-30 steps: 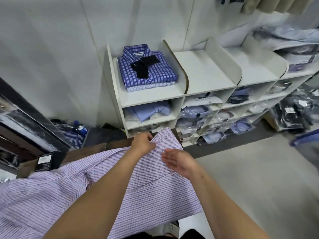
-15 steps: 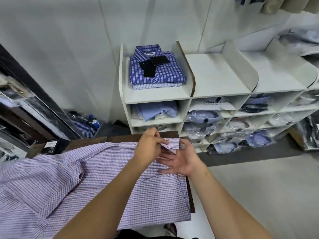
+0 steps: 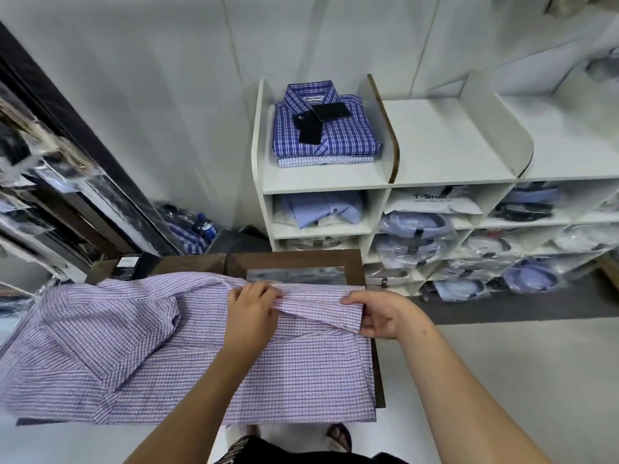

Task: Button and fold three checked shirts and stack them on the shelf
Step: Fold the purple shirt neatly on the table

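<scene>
A purple checked shirt (image 3: 140, 346) lies spread over a dark wooden table (image 3: 294, 259) in front of me. My left hand (image 3: 249, 313) pinches a folded strip of the shirt near its far edge. My right hand (image 3: 378, 316) grips the right end of the same strip at the table's right side. Two folded checked shirts (image 3: 326, 135), a dark blue one with black tags on a paler one, are stacked in the top left bay of the white shelf (image 3: 321, 180).
The shelf's other top bays (image 3: 445, 142) hold nothing; lower cubbies hold bagged shirts (image 3: 415, 226). A black box (image 3: 129, 264) sits on the table's far left. Glass cabinets (image 3: 50, 195) stand at left. A blue bottle (image 3: 204, 226) is on the floor.
My hands have drawn apart along the shirt's far edge, the right one sliding out to the right end of the fold. The view has shifted, so the shelf sits further right.
</scene>
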